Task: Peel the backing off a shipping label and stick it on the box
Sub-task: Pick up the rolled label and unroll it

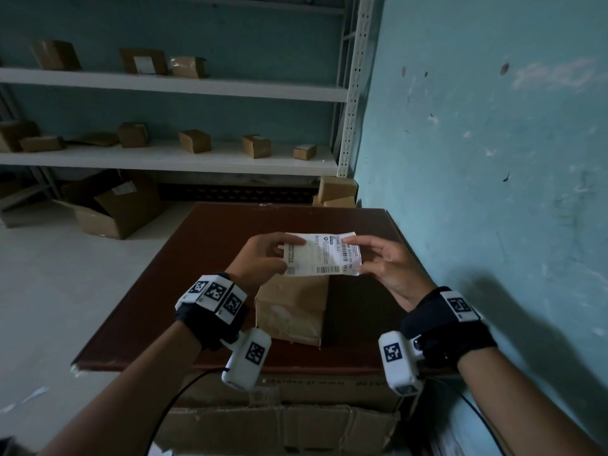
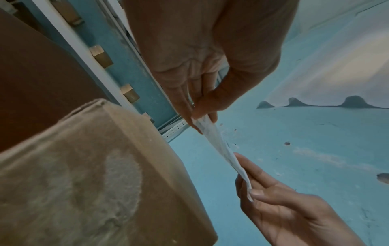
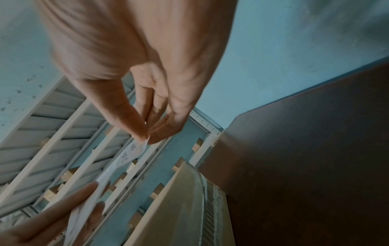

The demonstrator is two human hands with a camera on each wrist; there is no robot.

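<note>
Box (image 1: 292,307) sits mid-counter (image 1: 164,274) w/ bare top round it, wall along right edge; left hand (image 1: 263,255) & right hand (image 1: 385,261) pinch label (image 1: 320,255) ends above box.

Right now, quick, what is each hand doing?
Left hand: pinches the left end of the shipping label, held above the box.
Right hand: pinches the label's right end.
</note>
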